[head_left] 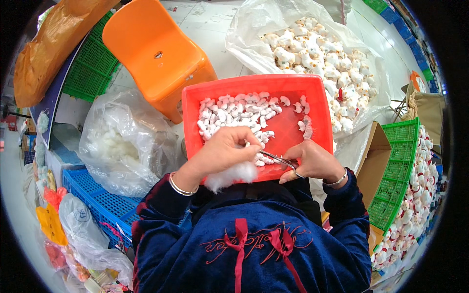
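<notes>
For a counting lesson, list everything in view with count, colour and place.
Tub: one, red, centre
Curved pieces: many, white, in tub
Tool: one, silvery, right grip
Chair: one, orange, upper left
Big bags: two, clear, left and upper right
Fluff: two heaps, white, left bag, under left grip
Toys: many, white, upper and far right
Crates: several, blue or green, both sides
Cardboard box: one, brown, right
Small bags: several, mixed, lower left
Bangles: two, silvery, wrists
Left grip: one, bare, by tool's tip
Right grip: one, bare, on tool's handles
Sleeves: two, blue, below
</notes>
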A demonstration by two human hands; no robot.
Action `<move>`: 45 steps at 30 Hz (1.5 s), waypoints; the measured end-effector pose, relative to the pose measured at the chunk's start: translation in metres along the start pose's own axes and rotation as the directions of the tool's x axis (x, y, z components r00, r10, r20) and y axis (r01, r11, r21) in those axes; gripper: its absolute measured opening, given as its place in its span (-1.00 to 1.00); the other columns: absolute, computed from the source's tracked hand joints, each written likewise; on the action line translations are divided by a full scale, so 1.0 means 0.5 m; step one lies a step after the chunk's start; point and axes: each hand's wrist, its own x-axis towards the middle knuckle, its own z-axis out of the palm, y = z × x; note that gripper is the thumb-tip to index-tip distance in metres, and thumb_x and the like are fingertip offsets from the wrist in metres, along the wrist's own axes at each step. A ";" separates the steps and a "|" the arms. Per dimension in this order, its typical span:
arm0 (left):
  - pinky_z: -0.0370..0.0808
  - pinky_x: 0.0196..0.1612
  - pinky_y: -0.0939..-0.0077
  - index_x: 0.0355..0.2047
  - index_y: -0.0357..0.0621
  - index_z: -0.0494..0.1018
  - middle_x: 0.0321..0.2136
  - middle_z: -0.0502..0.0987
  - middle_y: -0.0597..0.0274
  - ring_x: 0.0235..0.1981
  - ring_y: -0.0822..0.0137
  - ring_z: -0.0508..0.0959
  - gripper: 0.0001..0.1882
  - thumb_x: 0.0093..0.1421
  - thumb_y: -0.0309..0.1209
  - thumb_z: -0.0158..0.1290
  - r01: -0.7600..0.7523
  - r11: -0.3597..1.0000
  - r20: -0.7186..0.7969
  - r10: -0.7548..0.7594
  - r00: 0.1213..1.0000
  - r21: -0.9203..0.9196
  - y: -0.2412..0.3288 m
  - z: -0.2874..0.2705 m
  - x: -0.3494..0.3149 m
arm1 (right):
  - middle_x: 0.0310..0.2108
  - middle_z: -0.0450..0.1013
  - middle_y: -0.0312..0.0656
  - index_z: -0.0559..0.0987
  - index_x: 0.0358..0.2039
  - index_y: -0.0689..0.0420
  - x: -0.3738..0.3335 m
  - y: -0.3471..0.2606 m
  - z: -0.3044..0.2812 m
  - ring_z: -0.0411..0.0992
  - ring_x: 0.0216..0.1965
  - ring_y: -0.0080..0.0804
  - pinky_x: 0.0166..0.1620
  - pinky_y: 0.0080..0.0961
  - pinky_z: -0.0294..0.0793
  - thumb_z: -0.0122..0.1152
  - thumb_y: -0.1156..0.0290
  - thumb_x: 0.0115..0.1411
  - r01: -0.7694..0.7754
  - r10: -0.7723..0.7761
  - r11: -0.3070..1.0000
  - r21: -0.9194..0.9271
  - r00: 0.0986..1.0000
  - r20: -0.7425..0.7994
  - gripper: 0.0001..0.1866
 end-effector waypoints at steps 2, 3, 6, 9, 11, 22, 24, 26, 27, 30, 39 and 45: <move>0.53 -0.27 0.61 -0.30 -0.21 0.57 -0.39 0.62 0.35 -0.38 0.56 0.57 -0.95 0.28 -0.50 0.20 -0.047 0.996 -0.071 0.052 0.996 0.074 0.009 -0.015 -0.004 | -0.67 0.40 -0.19 0.63 -0.45 0.26 -0.011 0.012 -0.003 0.33 -0.60 -0.48 -0.46 -0.40 0.34 0.66 0.06 -0.04 -0.018 0.017 1.000 -0.018 1.000 -0.012 -0.50; 0.53 -0.26 0.62 -0.30 -0.21 0.57 -0.39 0.60 0.36 -0.38 0.57 0.56 -0.95 0.28 -0.50 0.20 -0.065 0.989 -0.095 0.078 0.992 0.135 0.012 -0.028 -0.008 | -0.67 0.39 -0.18 0.63 -0.47 0.26 -0.019 0.016 -0.003 0.32 -0.60 -0.48 -0.46 -0.40 0.34 0.66 0.05 -0.04 -0.018 0.017 0.998 -0.053 1.000 -0.025 -0.50; 0.55 -0.15 0.54 -0.28 -0.20 0.58 -0.35 0.59 0.34 -0.27 0.51 0.58 -0.94 0.26 -0.50 0.20 -0.113 0.994 -0.248 0.110 0.963 0.000 0.033 -0.104 -0.036 | -0.69 0.38 -0.15 0.62 -0.51 0.25 -0.049 0.033 -0.025 0.33 -0.63 -0.41 -0.47 -0.37 0.34 0.66 0.03 -0.06 -0.172 0.165 0.982 -0.076 0.982 -0.093 -0.48; 0.57 -0.11 0.51 -0.09 -0.24 0.53 -0.21 0.61 0.30 -0.18 0.49 0.59 -0.79 0.28 -0.50 0.20 -0.095 0.980 -0.057 0.107 0.993 0.177 0.027 -0.066 -0.012 | -0.64 0.42 -0.10 0.63 -0.45 0.26 -0.052 0.010 -0.024 0.41 -0.59 -0.23 -0.44 -0.34 0.39 0.66 0.04 -0.08 -0.125 0.111 0.983 -0.136 0.988 -0.104 -0.48; 0.58 -0.11 0.55 0.07 -0.26 0.46 -0.09 0.61 0.24 -0.17 0.47 0.60 -0.65 0.29 -0.51 0.19 -0.164 0.966 0.009 0.166 0.986 0.198 0.017 -0.031 0.008 | -0.61 0.44 -0.08 0.64 -0.44 0.26 -0.039 -0.004 -0.028 0.45 -0.57 -0.16 -0.43 -0.32 0.40 0.65 0.04 -0.08 -0.066 0.043 0.982 -0.178 0.990 -0.133 -0.49; 0.54 -0.15 0.56 -0.33 -0.30 0.58 -0.39 0.64 0.28 -0.31 0.51 0.60 -0.94 0.18 -0.56 0.16 0.018 0.990 0.059 -0.026 0.998 0.139 0.010 -0.011 0.006 | -0.57 0.50 -0.09 0.66 -0.42 0.19 -0.043 -0.021 -0.016 0.54 -0.47 -0.04 -0.38 -0.24 0.47 0.61 0.07 -0.07 -0.063 0.034 0.948 -0.313 0.995 -0.097 -0.55; 0.56 -0.15 0.56 -0.32 -0.29 0.56 -0.37 0.64 0.26 -0.30 0.48 0.62 -0.96 0.21 -0.58 0.15 -0.011 0.989 0.075 0.000 0.997 0.144 0.007 -0.016 0.000 | -0.56 0.51 -0.09 0.67 -0.43 0.19 -0.041 -0.026 -0.014 0.54 -0.46 -0.05 -0.38 -0.24 0.48 0.61 0.09 -0.07 -0.045 0.014 0.933 -0.358 0.996 -0.089 -0.57; 0.56 -0.14 0.56 -0.33 -0.28 0.56 -0.38 0.64 0.26 -0.31 0.48 0.62 -0.95 0.18 -0.59 0.15 0.004 0.988 0.062 -0.014 0.998 0.155 0.009 -0.014 -0.012 | -0.55 0.52 -0.09 0.66 -0.44 0.18 -0.042 -0.030 -0.012 0.55 -0.46 -0.05 -0.38 -0.24 0.49 0.60 0.10 -0.07 -0.033 -0.003 0.928 -0.372 0.996 -0.094 -0.59; 0.56 -0.14 0.57 -0.33 -0.28 0.56 -0.38 0.64 0.26 -0.31 0.48 0.62 -0.94 0.17 -0.60 0.15 0.010 0.987 0.058 -0.020 0.998 0.161 0.010 -0.016 -0.016 | -0.55 0.53 -0.09 0.66 -0.45 0.18 -0.044 -0.033 -0.010 0.55 -0.45 -0.05 -0.38 -0.23 0.49 0.59 0.10 -0.07 -0.032 -0.008 0.931 -0.364 0.994 -0.106 -0.59; 0.54 -0.14 0.55 -0.39 -0.24 0.55 -0.35 0.62 0.29 -0.26 0.51 0.60 -0.99 0.18 -0.57 0.15 0.041 0.978 -0.161 -0.008 0.987 0.206 0.011 -0.061 -0.030 | -0.56 0.53 -0.08 0.65 -0.48 0.18 -0.066 -0.012 -0.033 0.56 -0.45 -0.04 -0.38 -0.22 0.50 0.58 0.12 -0.07 -0.092 0.034 0.916 -0.390 0.988 -0.152 -0.61; 0.59 -0.12 0.52 -0.05 -0.27 0.50 -0.15 0.64 0.19 -0.18 0.42 0.62 -0.75 0.30 -0.47 0.18 0.010 0.996 0.021 -0.011 1.000 0.085 0.010 0.014 0.013 | -0.53 0.55 -0.13 0.68 -0.47 0.14 -0.065 -0.038 -0.045 0.56 -0.39 -0.06 -0.30 -0.19 0.52 0.58 0.18 -0.10 -0.066 -0.053 0.817 -0.572 0.981 -0.189 -0.68; 0.51 -0.16 0.56 -0.42 -0.24 0.55 -0.38 0.62 0.32 -0.29 0.54 0.56 -0.97 0.15 -0.54 0.17 -0.055 0.938 -0.016 0.064 0.998 0.343 0.009 0.016 0.023 | -0.51 0.57 -0.14 0.69 -0.47 0.14 -0.062 -0.045 -0.036 0.57 -0.38 -0.07 -0.27 -0.18 0.54 0.55 0.21 -0.09 -0.019 -0.111 0.804 -0.595 0.977 -0.181 -0.71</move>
